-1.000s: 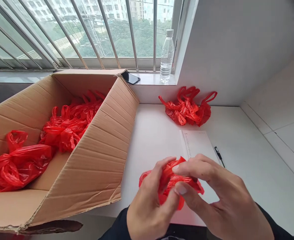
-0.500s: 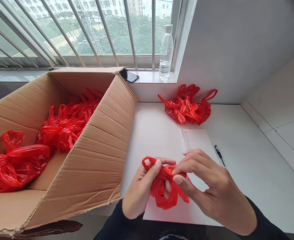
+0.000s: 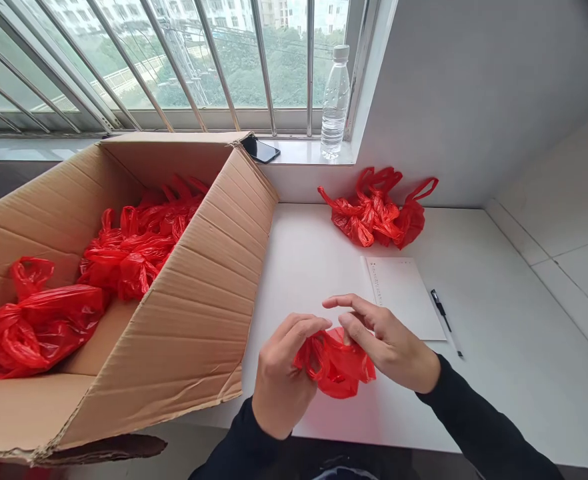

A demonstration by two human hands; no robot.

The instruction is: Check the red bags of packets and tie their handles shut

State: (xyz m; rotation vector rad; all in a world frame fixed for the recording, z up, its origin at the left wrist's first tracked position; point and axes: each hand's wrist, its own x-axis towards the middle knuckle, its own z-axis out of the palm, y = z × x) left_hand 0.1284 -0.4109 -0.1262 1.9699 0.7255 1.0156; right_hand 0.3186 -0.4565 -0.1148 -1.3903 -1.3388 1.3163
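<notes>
A small red plastic bag is held above the front part of the white table. My left hand is closed around the bag's left side, its fingertips partly hidden by the plastic. My right hand grips the bag's upper right edge between thumb and fingers, with the index finger stretched out above. What the bag contains, if anything, I cannot make out. Beyond my hands lies a white notepad with small print, and a black-and-white pen rests to its right.
At left, a large open cardboard box contains several red plastic bags. More red bags lie against the wall at the table's back. On the windowsill are a phone and a water bottle. Metal bars cross the window.
My right hand has drawn back from the lower right and turned, uncovering more of the notepad and pen. The left hand has rolled over, its back now showing, with the bag still in it.
</notes>
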